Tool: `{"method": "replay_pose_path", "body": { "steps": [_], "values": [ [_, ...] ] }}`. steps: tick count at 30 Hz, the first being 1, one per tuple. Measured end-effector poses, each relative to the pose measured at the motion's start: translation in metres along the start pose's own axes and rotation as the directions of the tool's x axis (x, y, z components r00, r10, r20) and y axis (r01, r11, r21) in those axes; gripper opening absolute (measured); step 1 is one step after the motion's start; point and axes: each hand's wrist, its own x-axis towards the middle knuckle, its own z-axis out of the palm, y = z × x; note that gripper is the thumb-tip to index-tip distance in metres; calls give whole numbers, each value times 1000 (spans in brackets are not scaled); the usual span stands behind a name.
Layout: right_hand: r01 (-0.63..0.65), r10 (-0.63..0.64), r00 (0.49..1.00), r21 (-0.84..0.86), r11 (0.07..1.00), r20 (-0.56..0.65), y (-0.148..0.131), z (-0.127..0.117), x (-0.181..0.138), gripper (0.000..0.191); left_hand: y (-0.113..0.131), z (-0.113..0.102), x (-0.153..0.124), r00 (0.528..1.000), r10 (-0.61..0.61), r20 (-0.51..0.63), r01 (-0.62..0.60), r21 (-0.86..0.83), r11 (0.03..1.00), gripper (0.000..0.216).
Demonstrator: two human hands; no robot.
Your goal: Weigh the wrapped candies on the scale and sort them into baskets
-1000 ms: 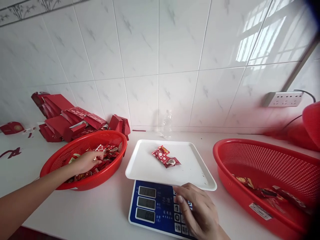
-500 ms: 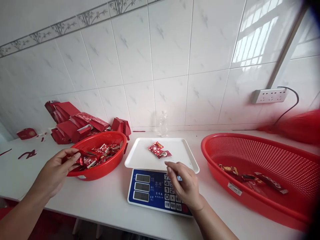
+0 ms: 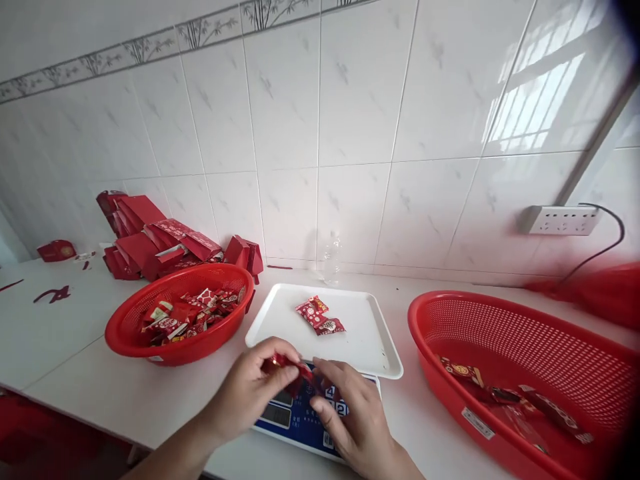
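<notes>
My left hand (image 3: 255,380) is closed on a red wrapped snack packet (image 3: 304,375), pinched between thumb and fingertips above the scale. Close beside the packet, my right hand (image 3: 357,413) has its thumb and fingers apart; whether its fingertips touch the wrapper I cannot tell. Below both hands is a blue digital scale (image 3: 305,427), its keys and displays partly covered. On the scale's white tray (image 3: 273,317) lie red snack packets (image 3: 327,325). To the left, a red oval basket (image 3: 117,333) holds many small wrapped snacks (image 3: 200,310).
A larger red basket (image 3: 425,320) with several packets stands at the right. Red folded boxes (image 3: 155,240) are piled at the back left. Behind the tray stands a clear plastic bottle (image 3: 332,259). A socket strip (image 3: 565,220) with a black cable hangs on the tiled wall.
My left hand has moved right from the left basket to above the scale, bringing a red packet. My right hand has shifted slightly down, beside it. The camera view has shifted slightly.
</notes>
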Motion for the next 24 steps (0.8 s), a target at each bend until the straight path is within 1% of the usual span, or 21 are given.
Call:
{"method": "replay_pose_path", "body": {
  "steps": [2, 5, 8, 10, 12, 14, 15, 17, 18, 20, 21, 22, 23, 24],
  "values": [
    [0, 0, 1000, -16, 1000, 14, 2, 1, 1, 27, -5, 14, 6, 996, 8, 84, -4, -49, 999, 12],
    [-11, 11, 1000, -33, 999, 7, 6, 2, 3, 27, -12, 20, 16, 989, -5, 148, 18, -88, 996, 14],
    [-66, 64, 998, -77, 995, -24, 12, 2, 5, 25, -17, 9, 28, 969, -25, 247, 59, -128, 990, 17],
    [-133, 125, 990, -160, 978, -59, 17, 1, 8, 22, -20, -3, 37, 962, -24, 272, 65, -143, 988, 20],
    [-234, 221, 972, -255, 938, -76, 24, -3, 14, 18, -22, -15, 49, 974, 0, 228, 20, -88, 996, 24],
    [-338, 342, 939, -330, 881, -49, 31, -7, 21, 20, -25, -25, 62, 982, 63, 180, -74, 56, 996, 30],
    [-367, 387, 922, -374, 852, -23, 34, -8, 25, 23, -26, -28, 69, 978, 96, 188, -124, 147, 981, 35],
    [-351, 415, 909, -487, 800, 26, 38, -10, 32, 29, -32, -32, 82, 952, 154, 266, -241, 332, 912, 44],
    [-316, 404, 914, -542, 779, 47, 39, -11, 34, 30, -35, -33, 86, 935, 187, 302, -307, 421, 853, 46],
    [-229, 362, 925, -595, 770, 113, 36, -15, 37, 27, -40, -34, 89, 900, 291, 326, -433, 579, 691, 39],
    [-184, 339, 926, -589, 787, 165, 32, -18, 36, 24, -41, -34, 87, 875, 364, 319, -483, 633, 605, 32],
    [-141, 315, 924, -570, 810, 219, 27, -22, 34, 21, -41, -35, 83, 845, 436, 309, -521, 660, 542, 25],
    [-102, 288, 920, -546, 831, 267, 21, -25, 32, 18, -39, -35, 77, 817, 492, 301, -552, 656, 515, 19],
    [-73, 263, 917, -522, 850, 299, 15, -28, 28, 15, -36, -35, 70, 798, 526, 294, -578, 619, 531, 15]
  ]
}}
